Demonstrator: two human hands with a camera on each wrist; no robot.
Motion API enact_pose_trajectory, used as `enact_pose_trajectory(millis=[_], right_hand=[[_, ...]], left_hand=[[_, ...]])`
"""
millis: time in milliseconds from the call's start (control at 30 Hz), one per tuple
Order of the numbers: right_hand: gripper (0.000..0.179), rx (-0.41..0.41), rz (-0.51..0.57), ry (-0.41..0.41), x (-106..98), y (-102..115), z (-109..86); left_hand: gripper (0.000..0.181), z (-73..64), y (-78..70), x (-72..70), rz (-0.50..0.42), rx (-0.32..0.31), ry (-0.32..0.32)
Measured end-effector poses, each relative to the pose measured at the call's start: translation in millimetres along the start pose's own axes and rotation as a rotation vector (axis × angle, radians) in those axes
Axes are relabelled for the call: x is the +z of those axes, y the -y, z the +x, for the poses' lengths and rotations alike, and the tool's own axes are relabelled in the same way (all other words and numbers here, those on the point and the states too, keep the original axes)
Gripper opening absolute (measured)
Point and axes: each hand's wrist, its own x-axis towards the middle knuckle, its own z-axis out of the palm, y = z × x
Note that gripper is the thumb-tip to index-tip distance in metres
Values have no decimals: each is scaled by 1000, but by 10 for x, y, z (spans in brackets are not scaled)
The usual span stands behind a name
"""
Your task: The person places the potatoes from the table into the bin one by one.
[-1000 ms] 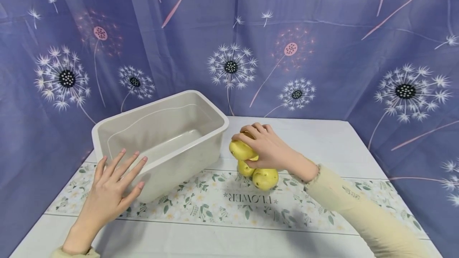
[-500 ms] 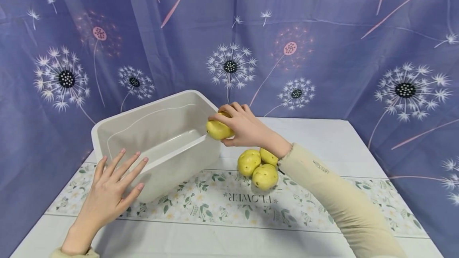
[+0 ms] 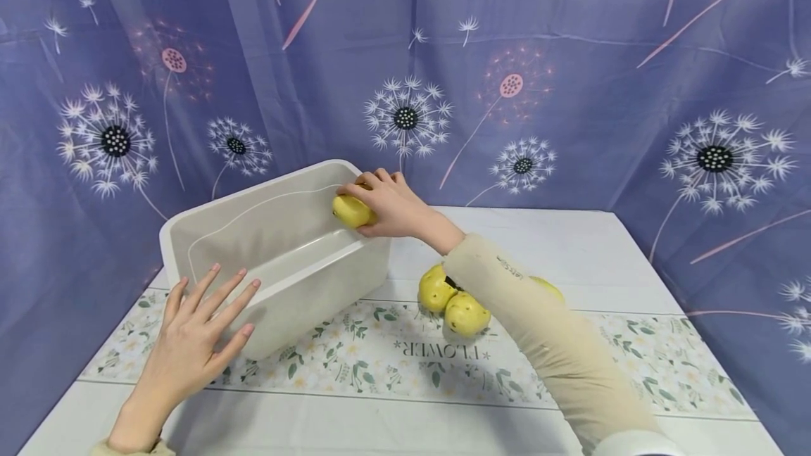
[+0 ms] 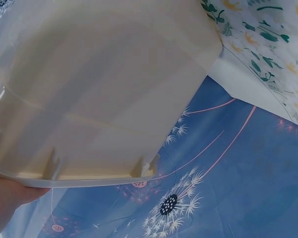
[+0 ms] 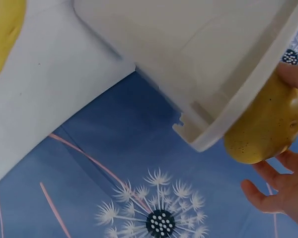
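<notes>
Nearest, at the lower left, the left hand [image 3: 193,340] lies back upward with its fingers spread and nearly straight, the thumb angled out to the right; the fingertips reach across the near rim of the pale bin [image 3: 329,308], and the hand has nothing in its grasp. The right forearm, in a cream sleeve [image 3: 551,350], slants from the bottom edge up and leftward over the white tablecloth [image 3: 355,421] with its flowered band. Two potatoes [image 3: 467,314] sit side by side just left of that sleeve, and a further yellow potato [image 3: 548,289] shows only in part beyond it. Farther off, the right hand [image 3: 395,206] is at the bin's right end, back of the hand up and knuckles arched, fingers curled over the top of the held potato [image 3: 351,211] and thumb beneath. That potato is above the bin's cavity, higher than its floor; whether it touches the rim I cannot tell. Behind everything hangs a blue-violet curtain [image 3: 342,104] printed with dandelions.
</notes>
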Motion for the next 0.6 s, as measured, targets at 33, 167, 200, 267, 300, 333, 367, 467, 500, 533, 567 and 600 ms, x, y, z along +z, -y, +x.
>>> enact_pose_trajectory(millis=[33, 167, 200, 267, 300, 333, 367, 467, 500, 533, 567, 600], right_hand=[[63, 3, 3, 2, 20, -1, 28], [63, 14, 2, 11, 86, 7, 115], [63, 16, -2, 14, 101, 9, 131], [62, 21, -5, 22, 122, 16, 158], [62, 22, -8, 26, 131, 20, 168], [62, 24, -8, 30, 138, 24, 177], [62, 27, -12, 35, 142, 28, 184], [62, 33, -21, 52, 153, 33, 192], [61, 34, -28, 53, 156, 32, 191], [59, 38, -35, 50, 155, 29, 190], [56, 41, -41, 41, 155, 23, 188], [54, 48, -46, 32, 154, 13, 182]], left_hand=[[55, -2, 1, 0, 3, -3, 3], [55, -10, 2, 1, 6, -9, 11], [55, -12, 3, 3, 5, -8, 10], [55, -15, 2, 5, 2, -6, 6], [55, -16, 1, 5, 1, -5, 4], [55, -17, 1, 5, 0, -5, 3], [55, -17, 0, 6, -1, -5, 0], [55, -15, -2, 8, -6, -6, -2], [55, -12, -2, 8, -6, -5, -3], [55, -9, -3, 8, -6, -6, -3], [55, -4, -4, 8, -5, -5, -3], [55, 0, -5, 6, -4, -5, -1]])
